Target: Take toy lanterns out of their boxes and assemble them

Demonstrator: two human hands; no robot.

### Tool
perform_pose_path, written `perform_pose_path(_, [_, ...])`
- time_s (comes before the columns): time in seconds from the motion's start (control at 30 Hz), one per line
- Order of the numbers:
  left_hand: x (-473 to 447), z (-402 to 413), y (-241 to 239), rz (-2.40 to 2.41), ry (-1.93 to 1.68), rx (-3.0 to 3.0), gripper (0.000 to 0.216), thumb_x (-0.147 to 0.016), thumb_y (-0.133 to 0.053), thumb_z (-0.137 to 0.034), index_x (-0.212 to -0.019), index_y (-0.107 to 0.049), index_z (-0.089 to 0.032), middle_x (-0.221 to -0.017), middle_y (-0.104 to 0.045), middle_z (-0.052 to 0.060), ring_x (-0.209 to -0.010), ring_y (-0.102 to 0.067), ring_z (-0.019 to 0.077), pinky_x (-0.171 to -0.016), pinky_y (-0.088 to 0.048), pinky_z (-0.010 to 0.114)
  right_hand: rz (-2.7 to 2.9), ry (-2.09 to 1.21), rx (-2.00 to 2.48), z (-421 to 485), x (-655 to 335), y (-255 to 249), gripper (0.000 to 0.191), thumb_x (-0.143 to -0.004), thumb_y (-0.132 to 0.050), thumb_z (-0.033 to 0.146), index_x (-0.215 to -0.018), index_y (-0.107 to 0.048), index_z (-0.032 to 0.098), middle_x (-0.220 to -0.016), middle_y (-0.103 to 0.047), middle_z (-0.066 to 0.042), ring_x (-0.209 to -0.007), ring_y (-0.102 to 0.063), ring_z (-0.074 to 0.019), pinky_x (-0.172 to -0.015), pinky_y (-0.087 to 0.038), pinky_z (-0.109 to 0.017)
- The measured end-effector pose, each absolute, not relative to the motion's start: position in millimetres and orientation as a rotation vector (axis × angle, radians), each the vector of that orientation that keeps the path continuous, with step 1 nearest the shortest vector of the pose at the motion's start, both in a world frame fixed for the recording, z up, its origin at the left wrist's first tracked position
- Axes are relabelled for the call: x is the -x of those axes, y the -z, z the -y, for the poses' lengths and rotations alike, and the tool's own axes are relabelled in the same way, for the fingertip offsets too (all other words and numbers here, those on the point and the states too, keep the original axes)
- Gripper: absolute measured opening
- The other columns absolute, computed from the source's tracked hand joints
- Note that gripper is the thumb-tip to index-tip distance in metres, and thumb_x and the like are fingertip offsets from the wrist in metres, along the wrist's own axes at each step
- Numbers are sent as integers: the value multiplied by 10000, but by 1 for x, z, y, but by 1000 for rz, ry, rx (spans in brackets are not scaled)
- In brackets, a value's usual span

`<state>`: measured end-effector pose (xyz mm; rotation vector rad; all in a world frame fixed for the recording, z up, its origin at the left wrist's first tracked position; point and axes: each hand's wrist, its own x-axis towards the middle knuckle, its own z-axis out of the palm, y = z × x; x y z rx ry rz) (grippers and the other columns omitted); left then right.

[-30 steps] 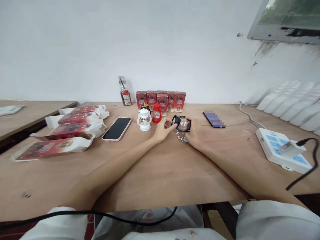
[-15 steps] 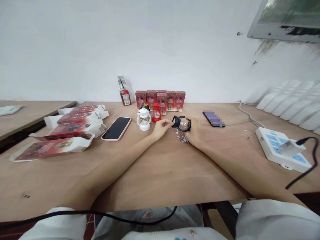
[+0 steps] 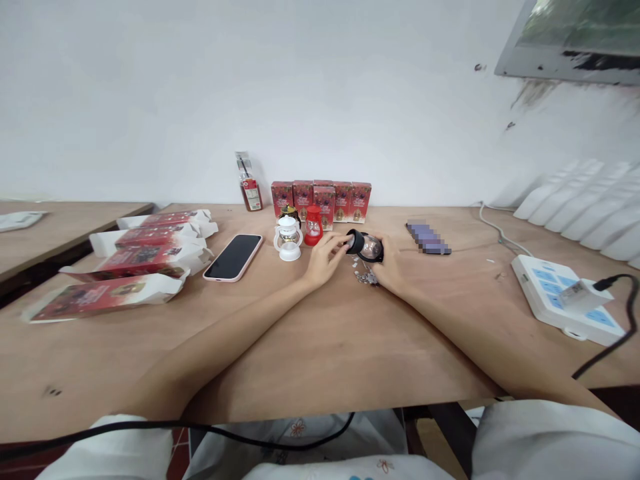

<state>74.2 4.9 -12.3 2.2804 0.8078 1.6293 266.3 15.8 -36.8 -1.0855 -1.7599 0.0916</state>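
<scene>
My right hand (image 3: 389,265) grips a small black lantern (image 3: 367,246) with a clear globe, held on its side just above the wooden table (image 3: 320,333). My left hand (image 3: 326,257) pinches at the lantern's black end, fingers closed on it. Several small silvery bits (image 3: 363,275) lie on the table under the lantern. A white lantern (image 3: 289,238), a red lantern (image 3: 313,226) and a dark one behind them stand just left of my hands.
Red boxes (image 3: 323,198) stand in a row at the wall beside a small bottle (image 3: 250,190). Flattened red-and-white cartons (image 3: 135,260) lie at the left. A black phone (image 3: 234,257), a second phone (image 3: 428,238) and a white power strip (image 3: 565,298) rest on the table.
My left hand has closed in on the lantern's black end again after pulling slightly back. The lantern has tilted a little in my right hand.
</scene>
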Motion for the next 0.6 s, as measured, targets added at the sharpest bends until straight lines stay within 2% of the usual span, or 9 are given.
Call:
perform_pose_path(0.17, [-74,-1,11,-748,-1772,-2539,259,-922,-469,-249,-1122,-617,-178,-1038,-608,103,-993,-558,183,-875,-453,355,1754,-173,1041,-9,-265,31,468,-659,-578,138,-1114,-510,222,-1079,-613,-64,-989,-565,-252,-862,-452,-422])
perform_pose_path(0.6, [-72,2,12,-774,-1781,-2868,329,-899,-513,-324,-1188,-573,-178,-1103,-628,113,-990,-551,201,-858,-428,347,1735,-372,915,-4,-266,23,382,-654,-603,163,-1029,-555,220,-994,-647,-34,-920,-588,-225,-825,-458,-371])
